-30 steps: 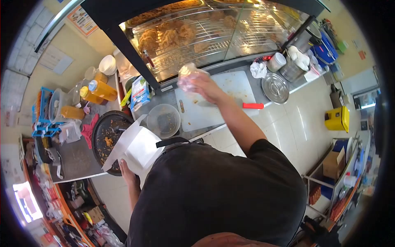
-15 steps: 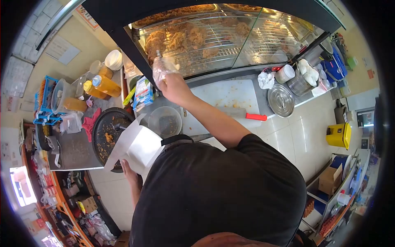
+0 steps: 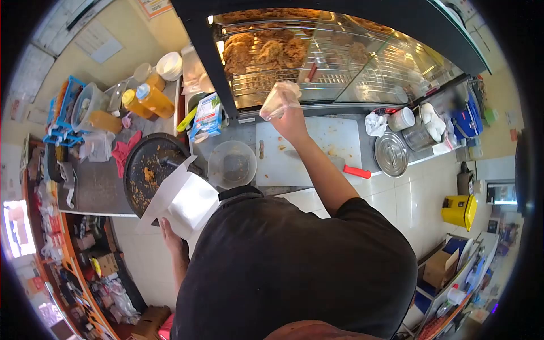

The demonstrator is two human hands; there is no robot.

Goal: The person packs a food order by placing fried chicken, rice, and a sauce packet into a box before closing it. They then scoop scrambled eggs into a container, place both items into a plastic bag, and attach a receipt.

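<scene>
White box is gripped by the left hand beside the torso, which partly hides it. Beyond, the plastic-gloved right hand is near the cabinet; whether it holds anything cannot be told. Inside, chicken is partly cut off by the frame.

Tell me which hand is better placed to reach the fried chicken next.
Probably the right. The right hand, in a clear plastic glove, is by the food display case, near the fried chicken. The left hand is farther away and holds a white paper box.
</scene>
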